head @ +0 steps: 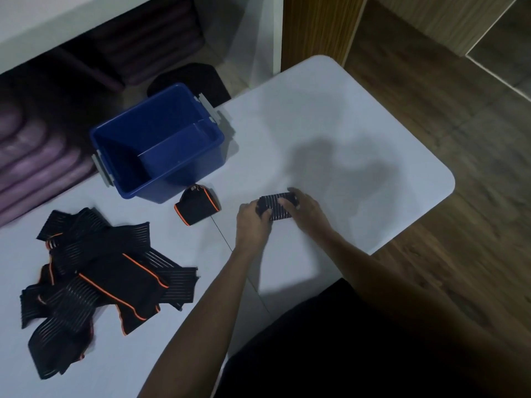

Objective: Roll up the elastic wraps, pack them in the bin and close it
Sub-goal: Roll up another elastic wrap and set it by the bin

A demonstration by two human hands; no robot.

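Both hands, left hand (253,222) and right hand (304,209), grip a rolled wrap (276,208) over the white surface (330,133); wood floor (459,139) lies beyond the right hand.

You have one blue bin (156,140) at ten o'clock and two rolled wraps: one (198,204) beside it, one (276,207) in your hands. The loose wraps (97,280) at eight o'clock overlap too much to count.
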